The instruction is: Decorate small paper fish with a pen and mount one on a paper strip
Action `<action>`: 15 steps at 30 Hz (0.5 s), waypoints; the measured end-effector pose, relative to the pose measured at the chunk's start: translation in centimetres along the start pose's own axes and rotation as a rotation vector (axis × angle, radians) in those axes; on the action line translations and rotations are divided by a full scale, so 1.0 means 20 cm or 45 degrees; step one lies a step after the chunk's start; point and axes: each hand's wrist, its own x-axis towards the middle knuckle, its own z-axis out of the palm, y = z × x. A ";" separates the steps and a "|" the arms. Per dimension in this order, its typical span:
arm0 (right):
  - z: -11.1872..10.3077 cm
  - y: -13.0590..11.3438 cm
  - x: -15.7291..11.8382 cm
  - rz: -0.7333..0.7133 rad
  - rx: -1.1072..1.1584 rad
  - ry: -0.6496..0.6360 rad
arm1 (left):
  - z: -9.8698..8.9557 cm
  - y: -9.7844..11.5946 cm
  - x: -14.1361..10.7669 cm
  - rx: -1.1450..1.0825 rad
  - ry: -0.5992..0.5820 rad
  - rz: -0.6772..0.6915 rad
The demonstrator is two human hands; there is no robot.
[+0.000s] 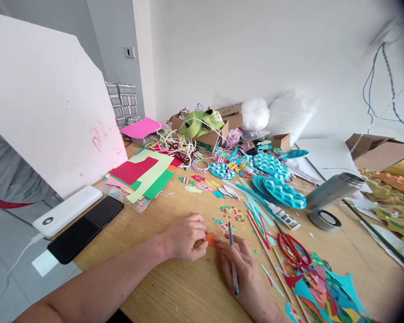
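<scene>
Between my hands is a small orange paper cutout [210,239], low over the wooden table [161,278]. My left hand [186,237] has its fingers curled and grips the cutout's left edge. My right hand [237,260] touches its right edge with the fingertips and also holds a pen [234,264], tilted up between the fingers. Just beyond lie tiny coloured paper bits [234,213] in small clusters. Farther back are several decorated paper fish [202,184], some coloured and some whitish.
Red-handled scissors [293,249], wooden sticks [279,269] and paper scraps [330,291] lie at the right. Behind them are a glue bottle [284,216], a tape roll [325,220] and a steel flask [335,190]. A phone [85,229], power bank [67,211] and coloured sheets [144,172] are left.
</scene>
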 end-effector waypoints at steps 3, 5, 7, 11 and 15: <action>0.00 0.00 0.01 -0.008 -0.021 -0.007 | 0.00 -0.01 0.00 0.046 -0.030 0.012; 0.00 -0.01 0.01 -0.031 -0.026 0.002 | 0.00 0.00 0.00 0.064 -0.045 0.010; -0.01 -0.01 0.01 -0.042 -0.017 0.008 | 0.00 0.00 0.00 0.077 -0.056 0.001; -0.03 -0.01 0.00 0.011 0.009 0.057 | -0.01 0.00 0.00 0.088 -0.070 -0.018; -0.02 0.00 -0.02 0.060 0.000 0.069 | -0.01 -0.01 0.00 0.090 -0.066 -0.026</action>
